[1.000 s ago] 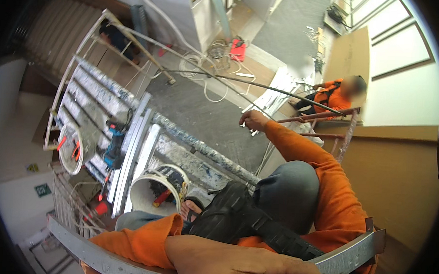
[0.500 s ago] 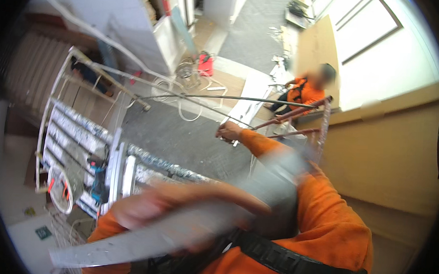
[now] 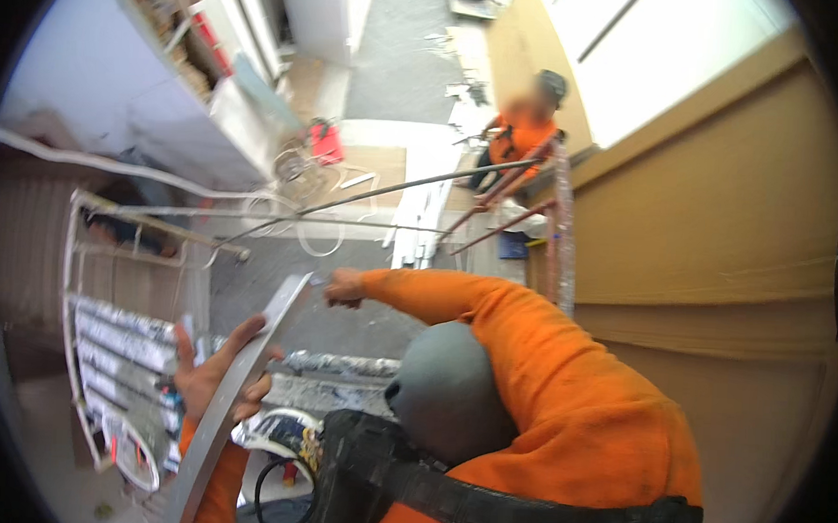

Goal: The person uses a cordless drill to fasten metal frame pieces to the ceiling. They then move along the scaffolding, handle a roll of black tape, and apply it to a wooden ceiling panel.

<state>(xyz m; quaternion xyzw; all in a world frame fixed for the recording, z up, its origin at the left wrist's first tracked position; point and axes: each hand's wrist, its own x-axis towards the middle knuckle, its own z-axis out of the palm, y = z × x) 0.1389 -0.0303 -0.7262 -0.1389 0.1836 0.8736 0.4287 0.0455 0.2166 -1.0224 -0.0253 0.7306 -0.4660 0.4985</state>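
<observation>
My left hand (image 3: 216, 376) grips a long, pale grey metal strip (image 3: 236, 389), with fingers on both sides of it. The strip stands tilted, running from the lower edge up to a cut end near my other hand. My right arm reaches across to the left, and my right hand (image 3: 346, 289) is closed just beyond that upper end. A small pale bit shows beside its fingertips; what they hold, if anything, is too small to name. A smooth grey rounded form (image 3: 455, 389) sits beneath my right arm, and I cannot tell what it is.
Below are a scaffold's white frame (image 3: 71, 274), paint-spattered platform (image 3: 126, 328) and crossed braces (image 3: 394, 193). A white bucket (image 3: 286, 419) of small items stands near my left forearm. A co-worker in orange (image 3: 527, 135) crouches beyond the red-brown frame (image 3: 562, 230). Brown boards (image 3: 711, 209) line the right.
The metal strip has swung from lying low across my body to a steep tilt, with my left hand moving left. My right hand has shifted left and down in view.
</observation>
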